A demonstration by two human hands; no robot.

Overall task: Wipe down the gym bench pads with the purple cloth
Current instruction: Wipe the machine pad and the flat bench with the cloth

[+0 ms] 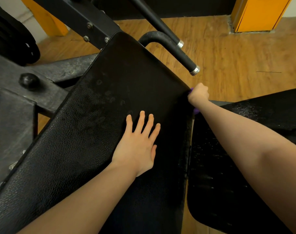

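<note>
Both forearms fill the foreground. Left hand point(138, 144) lies flat, fingers spread, holding nothing, on the big pad point(100, 125). Right hand point(198, 94) is fisted around the purple cloth point(196, 111) at the pad's right edge; only scraps of it show. Bunched that tight, the cloth probably misses the pebbled vinyl's dimples, and it could slip into the gap beside the seat pad point(228, 183).

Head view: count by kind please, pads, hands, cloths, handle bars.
Pads: 2, a long pad and a second pad
Hands: 2, left hand, right hand
Cloths: 1, purple cloth
Handle bars: 1, curved handle bar
Total: 6
</note>
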